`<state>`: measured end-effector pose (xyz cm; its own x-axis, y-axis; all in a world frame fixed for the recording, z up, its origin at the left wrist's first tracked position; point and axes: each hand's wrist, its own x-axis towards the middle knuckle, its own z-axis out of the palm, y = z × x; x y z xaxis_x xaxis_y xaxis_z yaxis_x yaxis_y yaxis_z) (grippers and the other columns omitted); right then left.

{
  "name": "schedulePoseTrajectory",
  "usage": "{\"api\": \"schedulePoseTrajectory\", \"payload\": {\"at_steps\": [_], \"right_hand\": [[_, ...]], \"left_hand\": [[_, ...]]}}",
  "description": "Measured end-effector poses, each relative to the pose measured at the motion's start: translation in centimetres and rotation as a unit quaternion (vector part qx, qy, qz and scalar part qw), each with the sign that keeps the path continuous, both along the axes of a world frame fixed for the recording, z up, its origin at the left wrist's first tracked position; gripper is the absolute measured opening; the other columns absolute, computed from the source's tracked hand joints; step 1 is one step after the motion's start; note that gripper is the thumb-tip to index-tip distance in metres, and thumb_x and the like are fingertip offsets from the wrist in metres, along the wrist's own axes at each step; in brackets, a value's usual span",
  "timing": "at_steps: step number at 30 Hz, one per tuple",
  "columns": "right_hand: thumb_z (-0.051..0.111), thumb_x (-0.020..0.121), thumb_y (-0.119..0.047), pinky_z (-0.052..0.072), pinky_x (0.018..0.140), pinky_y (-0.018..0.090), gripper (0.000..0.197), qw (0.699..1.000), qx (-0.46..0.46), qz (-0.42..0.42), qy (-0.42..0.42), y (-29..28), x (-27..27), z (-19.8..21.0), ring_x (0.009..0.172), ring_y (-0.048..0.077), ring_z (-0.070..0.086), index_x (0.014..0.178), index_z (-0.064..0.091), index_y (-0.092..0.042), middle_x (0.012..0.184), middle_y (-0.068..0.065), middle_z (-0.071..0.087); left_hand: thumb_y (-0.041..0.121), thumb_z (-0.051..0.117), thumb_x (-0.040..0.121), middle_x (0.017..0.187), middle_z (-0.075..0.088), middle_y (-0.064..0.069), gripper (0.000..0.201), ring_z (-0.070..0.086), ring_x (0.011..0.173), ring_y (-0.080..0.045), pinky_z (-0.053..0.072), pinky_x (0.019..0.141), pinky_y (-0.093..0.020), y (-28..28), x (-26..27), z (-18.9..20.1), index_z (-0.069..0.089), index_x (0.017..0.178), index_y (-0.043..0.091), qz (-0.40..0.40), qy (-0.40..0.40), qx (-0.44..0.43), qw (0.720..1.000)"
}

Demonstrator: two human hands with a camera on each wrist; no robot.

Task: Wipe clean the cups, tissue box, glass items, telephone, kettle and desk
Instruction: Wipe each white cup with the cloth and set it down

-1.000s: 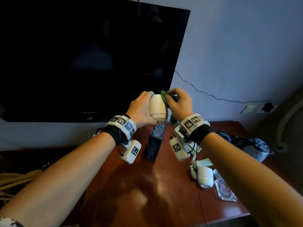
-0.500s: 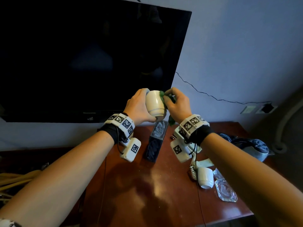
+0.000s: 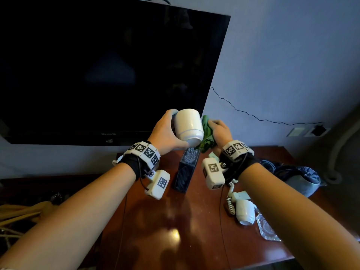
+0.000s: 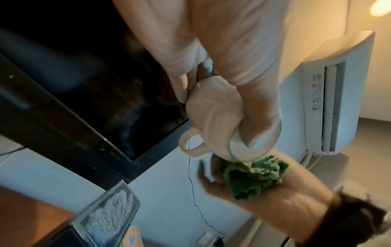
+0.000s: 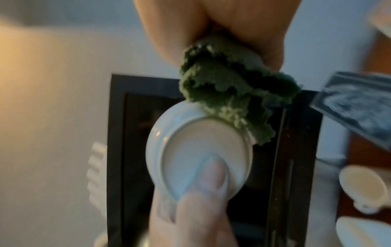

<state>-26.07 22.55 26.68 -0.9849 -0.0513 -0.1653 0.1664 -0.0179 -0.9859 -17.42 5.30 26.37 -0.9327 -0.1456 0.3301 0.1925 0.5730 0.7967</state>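
Up front, both forearms raised over desk (image 3: 175, 240). Left hand (image 3: 165, 133) grips white cup (image 3: 189, 125) tilted in air, thumb on base, fingers curled over mouth end; contents not visible. Right hand (image 3: 220, 133) clutches bunched green cloth (image 3: 206, 133), pressed on cup's right side. Below: dark tissue box (image 3: 185, 172). Near right: second cup (image 3: 245, 211) on its side, glass dish (image 3: 266, 228), coiled phone cord (image 3: 230, 205). Far left: black TV (image 3: 97, 71).

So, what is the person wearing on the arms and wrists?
Bare forearms, no sleeves. Each wrist has a black strap, a white band of black square tags, and a white camera box hanging below with one tag and a thin black cable. The right wrist matches.
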Motion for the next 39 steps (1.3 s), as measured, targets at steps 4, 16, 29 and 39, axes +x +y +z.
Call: {"api": "schedulePoseTrajectory", "payload": {"at_steps": [4,16,29,39], "right_hand": [[0.039,0.104,-0.021,0.059,0.051,0.037,0.033,0.952,-0.187,0.104,-0.218,0.3,2.3,-0.1,0.062,0.028,0.066,0.098,0.063,0.001,0.084,0.018,0.065],[0.044,0.103,-0.015,0.052,0.046,0.035,0.012,0.991,-0.116,0.007,-0.058,0.4,1.7,0.4,0.049,0.026,0.058,0.102,0.048,-0.003,0.076,0.017,0.055],[0.058,0.095,-0.019,0.053,0.071,0.034,0.008,0.923,0.252,0.067,0.284,-0.1,2.2,0.6,0.079,0.022,0.063,0.098,0.064,-0.02,0.091,0.001,0.065],[0.068,0.085,-0.019,0.047,0.076,0.025,0.014,0.886,0.318,0.102,0.321,-0.5,3.5,0.8,0.085,0.012,0.06,0.097,0.074,-0.022,0.099,-0.003,0.068]], "left_hand": [[0.041,0.089,0.049,0.141,0.04,0.004,0.111,0.047,0.131,-0.02,0.049,0.102,-0.049,0.3,0.0,-0.7,0.032,0.143,0.028,-0.036,-0.019,0.066,0.997],[0.027,0.096,0.057,0.127,0.046,0.001,0.097,0.049,0.113,-0.019,0.046,0.088,-0.036,-0.8,0.0,-1.2,0.043,0.137,0.014,-0.035,-0.017,-0.073,0.997],[0.018,0.094,0.055,0.133,0.045,-0.008,0.103,0.046,0.119,-0.026,0.037,0.088,-0.028,-0.4,-0.1,-1.3,0.042,0.143,0.01,-0.003,0.007,-0.128,0.992],[0.038,0.095,0.048,0.122,0.053,-0.002,0.1,0.055,0.108,-0.025,0.05,0.087,-0.04,-1.0,-0.9,-0.9,0.05,0.134,0.015,0.074,-0.003,-0.117,0.99]]}}
